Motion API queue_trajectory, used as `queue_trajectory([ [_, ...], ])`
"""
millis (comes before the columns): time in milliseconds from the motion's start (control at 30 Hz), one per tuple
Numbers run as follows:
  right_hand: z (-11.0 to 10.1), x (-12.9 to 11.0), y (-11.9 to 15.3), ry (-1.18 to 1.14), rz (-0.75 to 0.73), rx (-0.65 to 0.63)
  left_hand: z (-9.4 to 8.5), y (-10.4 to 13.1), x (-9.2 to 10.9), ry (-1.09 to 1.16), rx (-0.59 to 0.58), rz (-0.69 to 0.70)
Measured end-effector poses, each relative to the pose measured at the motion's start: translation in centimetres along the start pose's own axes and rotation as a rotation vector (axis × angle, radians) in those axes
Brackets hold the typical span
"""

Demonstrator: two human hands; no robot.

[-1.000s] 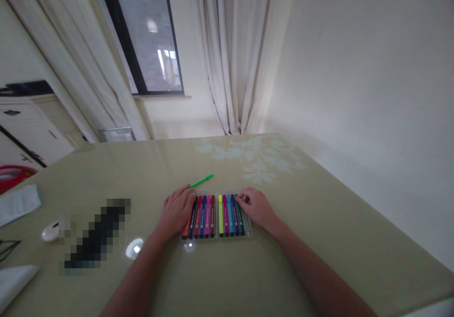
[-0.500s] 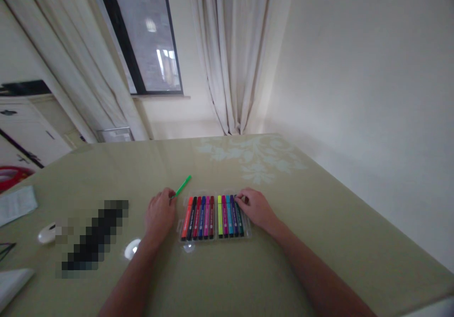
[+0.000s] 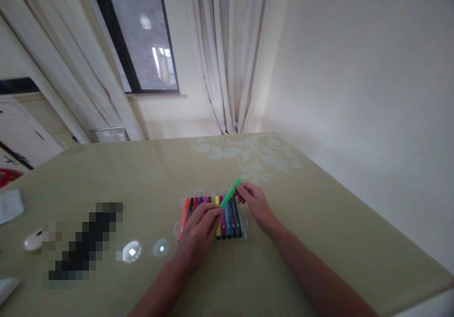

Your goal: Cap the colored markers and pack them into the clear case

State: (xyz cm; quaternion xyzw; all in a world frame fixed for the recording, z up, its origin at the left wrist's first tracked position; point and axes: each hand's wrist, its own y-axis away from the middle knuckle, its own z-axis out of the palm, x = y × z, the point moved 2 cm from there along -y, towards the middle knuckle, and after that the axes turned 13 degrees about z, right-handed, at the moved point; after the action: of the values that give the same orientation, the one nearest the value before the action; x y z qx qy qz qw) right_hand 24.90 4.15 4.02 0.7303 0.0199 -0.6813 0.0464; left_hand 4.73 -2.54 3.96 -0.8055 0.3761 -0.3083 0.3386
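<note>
A bright green marker (image 3: 230, 194) slants above the clear plastic case (image 3: 245, 235), its lower end in the fingers of my left hand (image 3: 199, 227). That hand covers part of the left group of markers. My right hand (image 3: 256, 204) is at the marker's upper end, its thumb and fingers pinched around it. Several coloured markers lie side by side in the case, among them an orange marker (image 3: 184, 216) at the left and a dark green marker (image 3: 237, 220) at the right. A yellow marker (image 3: 217, 202) shows partly between them.
On the table (image 3: 283, 269), a white mouse (image 3: 33, 240) and a pixelated dark object (image 3: 87, 241) are at the left. A pale cloth or paper (image 3: 10, 206) lies at the left edge. Curtains, a window and a wall stand behind.
My left hand has moved right, bringing the green marker over the case. My right hand has left the dark green marker and now grips the green marker's upper end. The view has shifted slightly.
</note>
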Motion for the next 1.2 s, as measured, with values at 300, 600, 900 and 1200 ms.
queue_trajectory([
  [300, -0.1, 1.1, -0.2, -0.337, 0.2, 0.007, 0.6, 0.4, 2.1, 0.049, -0.07, 0.171],
  [600, -2.2, 0.7, -0.9, -0.069, 0.095, 0.114, 1.4, 0.3, 2.5, 0.042, -0.267, 0.162],
  [900, -2.6, 2.0, -1.4, 0.409, 0.009, -0.009, 2.7, 0.7, 2.1, -0.03, -0.505, 0.165],
  [1200, -2.8, 1.3, -0.8, 0.692, -0.076, 0.054, 2.9, 0.9, 2.3, -0.092, -0.55, 0.18],
])
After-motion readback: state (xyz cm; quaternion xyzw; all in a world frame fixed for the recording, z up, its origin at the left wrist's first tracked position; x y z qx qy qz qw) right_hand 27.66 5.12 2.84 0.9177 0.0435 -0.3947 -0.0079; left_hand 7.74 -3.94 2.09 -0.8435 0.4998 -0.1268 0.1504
